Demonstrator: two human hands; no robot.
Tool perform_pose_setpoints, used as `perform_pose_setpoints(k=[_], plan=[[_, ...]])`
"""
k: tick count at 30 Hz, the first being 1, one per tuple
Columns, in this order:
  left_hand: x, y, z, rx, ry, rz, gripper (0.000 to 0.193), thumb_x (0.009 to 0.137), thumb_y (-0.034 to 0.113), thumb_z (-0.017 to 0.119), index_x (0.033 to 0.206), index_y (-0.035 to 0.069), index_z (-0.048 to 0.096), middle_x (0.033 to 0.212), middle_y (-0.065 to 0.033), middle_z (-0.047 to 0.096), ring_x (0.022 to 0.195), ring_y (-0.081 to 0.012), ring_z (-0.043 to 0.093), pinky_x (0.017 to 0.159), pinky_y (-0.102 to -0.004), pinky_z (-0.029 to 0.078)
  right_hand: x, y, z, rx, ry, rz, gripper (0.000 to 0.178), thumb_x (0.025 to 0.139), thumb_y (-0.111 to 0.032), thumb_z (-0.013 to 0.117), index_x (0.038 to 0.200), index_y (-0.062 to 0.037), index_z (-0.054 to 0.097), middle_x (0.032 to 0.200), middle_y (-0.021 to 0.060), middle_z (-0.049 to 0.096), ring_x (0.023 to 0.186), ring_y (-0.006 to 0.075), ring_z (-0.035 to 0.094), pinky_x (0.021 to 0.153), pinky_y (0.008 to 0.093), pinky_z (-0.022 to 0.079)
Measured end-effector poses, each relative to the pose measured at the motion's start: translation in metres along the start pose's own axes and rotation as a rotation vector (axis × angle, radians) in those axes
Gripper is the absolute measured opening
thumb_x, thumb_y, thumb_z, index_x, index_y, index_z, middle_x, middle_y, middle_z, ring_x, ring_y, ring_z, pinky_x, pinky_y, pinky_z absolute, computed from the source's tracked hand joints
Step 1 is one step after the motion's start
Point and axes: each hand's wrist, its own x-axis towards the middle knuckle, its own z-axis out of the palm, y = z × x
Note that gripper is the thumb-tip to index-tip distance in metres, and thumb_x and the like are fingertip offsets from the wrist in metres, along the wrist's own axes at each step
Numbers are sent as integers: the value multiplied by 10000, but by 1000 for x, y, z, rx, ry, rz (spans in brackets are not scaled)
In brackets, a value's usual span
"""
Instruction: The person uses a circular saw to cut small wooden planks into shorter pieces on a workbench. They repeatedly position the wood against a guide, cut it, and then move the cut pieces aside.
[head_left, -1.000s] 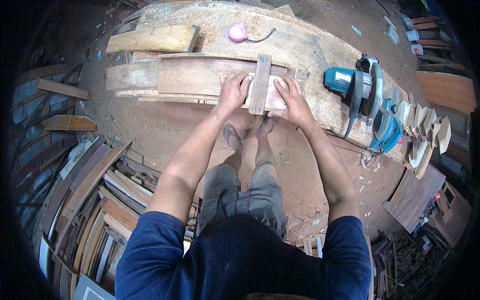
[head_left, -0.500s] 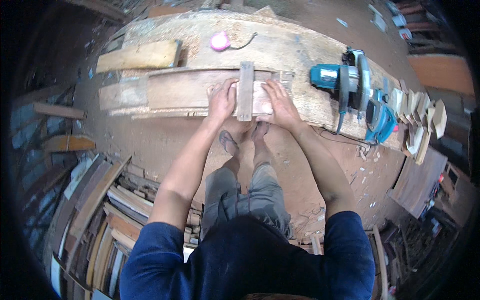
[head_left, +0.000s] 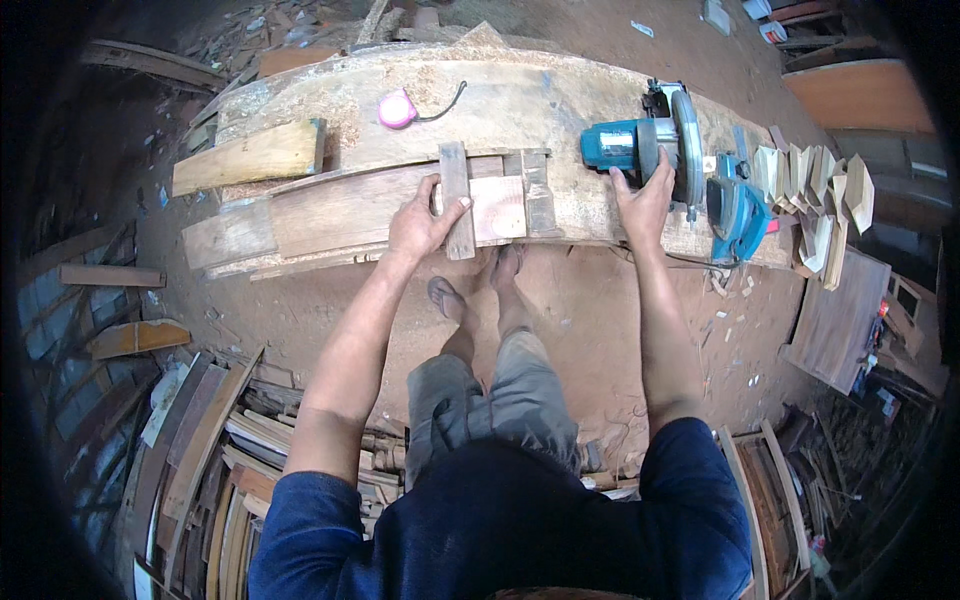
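My left hand [head_left: 420, 222] is at the bench's near side, its thumb on a narrow grey-brown wooden strip [head_left: 455, 190] and its index finger bent against the strip's left side. The strip lies crosswise over a long brown board [head_left: 340, 205]. Just right of it is a short pale wood block [head_left: 498, 208]. My right hand [head_left: 645, 205] is at the handle of a teal circular saw [head_left: 612, 145], thumb and fingers spread on either side of it. The saw rests on the bench, its blade guard to the right.
On the wooden bench [head_left: 540, 100] lie a pink tape measure [head_left: 397, 109], a thick board [head_left: 245, 160] and a teal power tool [head_left: 735, 215]. Cut wood pieces [head_left: 830, 195] crowd the right end. A cord hangs along the near edge. Stacked lumber [head_left: 210, 460] stands at lower left.
My right hand has left the pale block and moved right to the circular saw. My left hand stays by the strip, its thumb now over it. The whole view has shifted slightly.
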Motion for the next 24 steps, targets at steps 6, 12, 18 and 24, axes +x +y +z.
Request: perform_pose_setpoints(k=[6,12,18,24], plan=[[1,0,0,-9,-46,41,843,925,666,588,1509,91,391,1244,-303,669,1166,-465,648,1015,-478,497,35,13,-5,75,-168,247,666,834,-400,837,1276,39,602,1046,283,731,991,433,715,875,450,550],[3,-8,4,50,-12,54,850,921,728,539,1501,125,386,1146,-308,699,1110,-481,662,969,-508,510,8,13,-67,562,-132,563,344,933,-332,778,1033,-9,715,751,72,664,607,139,610,576,309,502],[4,-2,2,64,-59,16,858,923,711,556,1516,120,368,1241,-323,656,1193,-475,625,1031,-490,480,-110,-14,-143,1105,-190,663,257,1022,-271,634,994,-21,580,654,35,520,540,155,531,531,315,463],[6,-9,6,77,-39,50,900,913,731,543,1535,115,332,1227,-328,666,1175,-482,636,1027,-498,484,-185,-53,-152,1339,-263,792,271,972,-243,681,983,10,585,682,68,561,579,174,575,565,339,504]])
